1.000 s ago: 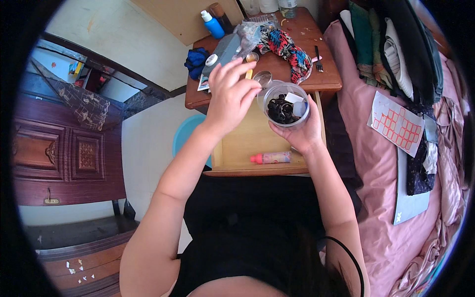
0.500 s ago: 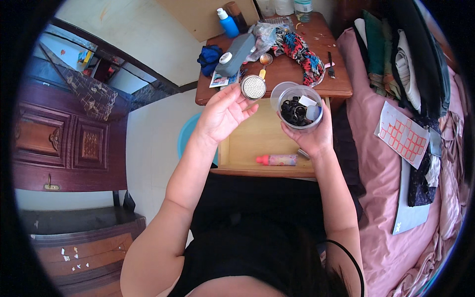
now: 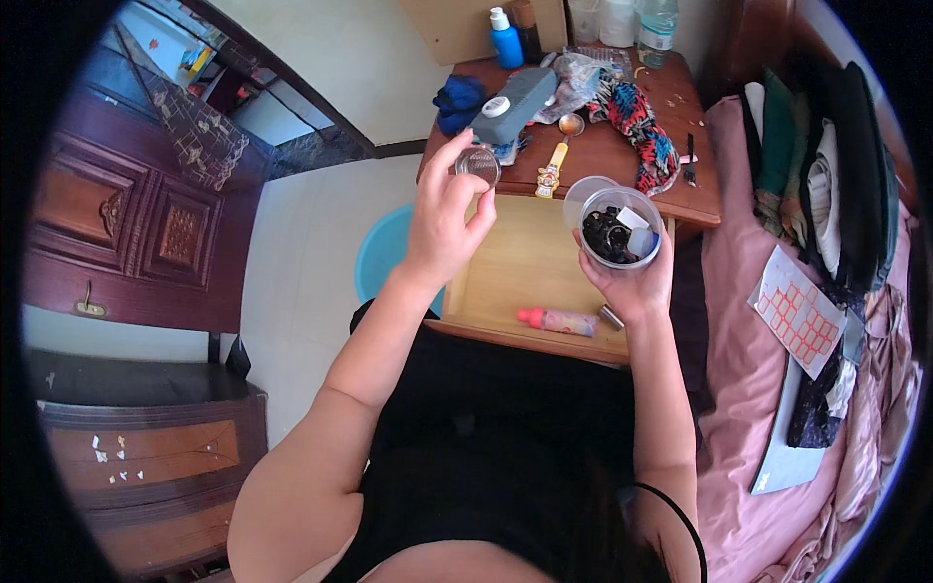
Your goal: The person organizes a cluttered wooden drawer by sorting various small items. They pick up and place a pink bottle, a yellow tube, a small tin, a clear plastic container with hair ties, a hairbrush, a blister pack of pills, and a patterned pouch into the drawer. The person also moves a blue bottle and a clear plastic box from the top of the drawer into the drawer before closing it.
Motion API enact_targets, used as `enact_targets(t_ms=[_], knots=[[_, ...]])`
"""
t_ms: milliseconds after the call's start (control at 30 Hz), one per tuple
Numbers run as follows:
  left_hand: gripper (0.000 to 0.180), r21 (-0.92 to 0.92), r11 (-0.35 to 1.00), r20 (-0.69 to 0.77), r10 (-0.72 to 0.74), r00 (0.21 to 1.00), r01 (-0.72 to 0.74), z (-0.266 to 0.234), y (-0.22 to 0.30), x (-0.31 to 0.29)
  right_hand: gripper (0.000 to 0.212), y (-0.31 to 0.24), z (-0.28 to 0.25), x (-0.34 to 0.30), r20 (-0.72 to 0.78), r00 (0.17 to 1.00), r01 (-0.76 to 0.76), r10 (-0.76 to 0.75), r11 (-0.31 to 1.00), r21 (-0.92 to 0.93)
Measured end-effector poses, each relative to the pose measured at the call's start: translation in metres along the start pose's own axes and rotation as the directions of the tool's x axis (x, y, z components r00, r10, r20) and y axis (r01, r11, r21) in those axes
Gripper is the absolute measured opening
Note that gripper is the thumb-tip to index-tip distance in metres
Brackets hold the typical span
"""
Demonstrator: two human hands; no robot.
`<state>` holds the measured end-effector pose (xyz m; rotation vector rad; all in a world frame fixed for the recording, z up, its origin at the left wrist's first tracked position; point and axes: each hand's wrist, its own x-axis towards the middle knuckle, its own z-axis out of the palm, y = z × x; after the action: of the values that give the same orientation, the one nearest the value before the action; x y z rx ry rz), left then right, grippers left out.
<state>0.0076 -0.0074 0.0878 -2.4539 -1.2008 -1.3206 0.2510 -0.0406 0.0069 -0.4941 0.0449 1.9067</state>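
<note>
My left hand (image 3: 439, 223) is raised above the drawer's left side. Its thumb and fingers pinch a small round metal piece with a perforated face and a raised rim (image 3: 477, 168). On the right, my right hand (image 3: 639, 290) holds a clear round plastic tub (image 3: 649, 255) from beneath, its open top facing me. Black loops (image 3: 604, 236), perhaps hair ties, lie inside along with a white piece (image 3: 631, 219) and a pale bluish piece (image 3: 641, 242). Against the tub's far left side is a clear round lid (image 3: 580, 191); how it is held is hidden.
Below my hands, an open wooden drawer (image 3: 496, 262) contains a pink-capped bottle (image 3: 559, 322) and a small metallic cylinder (image 3: 610, 317). The table above bears a grey case (image 3: 520, 105), patterned cloth (image 3: 643, 136), and yellow-handled spoon (image 3: 554, 167). A blue basin (image 3: 381, 257) stands left, a pink-covered bed (image 3: 729, 321) right.
The round metal piece has turned in my left hand, so its holed face no longer faces me squarely. My view has shifted; the tub stays in my right hand.
</note>
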Motion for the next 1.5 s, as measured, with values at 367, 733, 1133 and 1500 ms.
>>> enact_targets(t_ms=[367, 733, 1133, 1500], knots=[[0.015, -0.518, -0.091, 0.561, -0.787, 0.257, 0.85, -0.022, -0.036, -0.101, 0.065, 0.034, 0.015, 0.01, 0.136, 0.962, -0.23, 0.238, 0.97, -0.076], [0.038, -0.474, -0.149, 0.557, -0.814, 0.165, 0.868, -0.051, -0.063, -0.125, 0.068, 0.078, 0.007, 0.037, -0.02, 0.927, -0.372, 0.375, 0.911, -0.177], [0.035, -0.707, -0.424, 0.369, -0.904, -0.217, 0.565, -0.092, -0.177, -0.306, 0.069, 0.092, 0.004, 0.049, -0.011, 0.91, -0.412, 0.414, 0.902, -0.131], [0.05, -0.698, -0.559, 0.255, -0.779, -0.573, 0.449, -0.094, -0.168, -0.339, 0.072, 0.098, -0.007, 0.053, -0.018, 0.915, -0.4, 0.403, 0.902, -0.163]])
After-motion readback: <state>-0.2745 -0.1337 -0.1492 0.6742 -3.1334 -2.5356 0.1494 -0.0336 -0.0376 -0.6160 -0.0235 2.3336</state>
